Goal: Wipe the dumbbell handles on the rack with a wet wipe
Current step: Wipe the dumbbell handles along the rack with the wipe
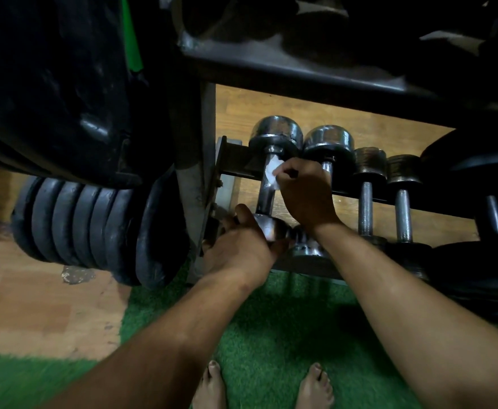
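A chrome dumbbell [267, 190] lies at the left end of the low rack [236, 162], its handle running away from me. My right hand [306, 193] pinches a white wet wipe [273, 169] against the upper part of that handle. My left hand [239, 246] grips the dumbbell's near head from the left. Beside it lie a second chrome dumbbell [329, 143] and two darker, smaller dumbbells [365, 199] [403, 214], their handles bare.
A stack of black weight plates [94, 228] hangs on the left, close to my left arm. The rack's upper shelf [286, 69] overhangs the dumbbells. Black plates [478, 261] crowd the right. My bare feet [262, 388] stand on green turf.
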`<state>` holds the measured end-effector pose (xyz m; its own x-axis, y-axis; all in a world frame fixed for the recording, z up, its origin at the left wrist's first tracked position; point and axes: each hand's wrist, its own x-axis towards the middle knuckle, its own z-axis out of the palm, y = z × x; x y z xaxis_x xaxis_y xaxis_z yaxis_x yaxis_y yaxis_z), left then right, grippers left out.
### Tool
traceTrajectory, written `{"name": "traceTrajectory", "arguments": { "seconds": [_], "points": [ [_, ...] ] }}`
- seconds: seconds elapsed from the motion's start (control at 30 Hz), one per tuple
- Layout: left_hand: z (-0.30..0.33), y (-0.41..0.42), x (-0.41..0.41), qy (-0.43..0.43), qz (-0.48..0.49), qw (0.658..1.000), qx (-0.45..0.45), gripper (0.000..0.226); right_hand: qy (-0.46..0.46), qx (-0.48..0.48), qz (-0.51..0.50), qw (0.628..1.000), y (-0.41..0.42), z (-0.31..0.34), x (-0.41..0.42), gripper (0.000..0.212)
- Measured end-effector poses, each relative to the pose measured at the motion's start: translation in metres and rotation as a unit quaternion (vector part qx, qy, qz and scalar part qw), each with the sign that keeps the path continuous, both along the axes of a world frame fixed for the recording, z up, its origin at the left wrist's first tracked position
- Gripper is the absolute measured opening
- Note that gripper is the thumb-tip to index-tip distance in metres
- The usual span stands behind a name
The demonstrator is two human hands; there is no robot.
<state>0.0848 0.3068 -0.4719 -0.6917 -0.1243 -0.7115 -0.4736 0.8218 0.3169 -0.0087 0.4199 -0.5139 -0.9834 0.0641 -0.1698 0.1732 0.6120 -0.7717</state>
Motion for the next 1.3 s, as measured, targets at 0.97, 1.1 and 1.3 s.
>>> {"name": "traceTrajectory", "arguments": {
  "seconds": [0.97,1.1,1.3],
  "points": [
    [-0.001,-0.001,0.002,0.011,0.003,1.0,-0.001,0.104,-0.231,-0.009,0.084,0.969,0.017,-0.004,-0.015,0.015],
    [0.0,-0.001,0.003,0.021,0.005,1.0,-0.005,0.1,-0.279,-0.013,0.113,0.954,0.013,-0.005,-0.014,0.028],
    [0.005,0.0,0.003,0.022,0.0,1.0,0.002,0.093,-0.36,-0.11,0.104,0.921,0.013,-0.002,-0.011,0.024]
  ]
}}
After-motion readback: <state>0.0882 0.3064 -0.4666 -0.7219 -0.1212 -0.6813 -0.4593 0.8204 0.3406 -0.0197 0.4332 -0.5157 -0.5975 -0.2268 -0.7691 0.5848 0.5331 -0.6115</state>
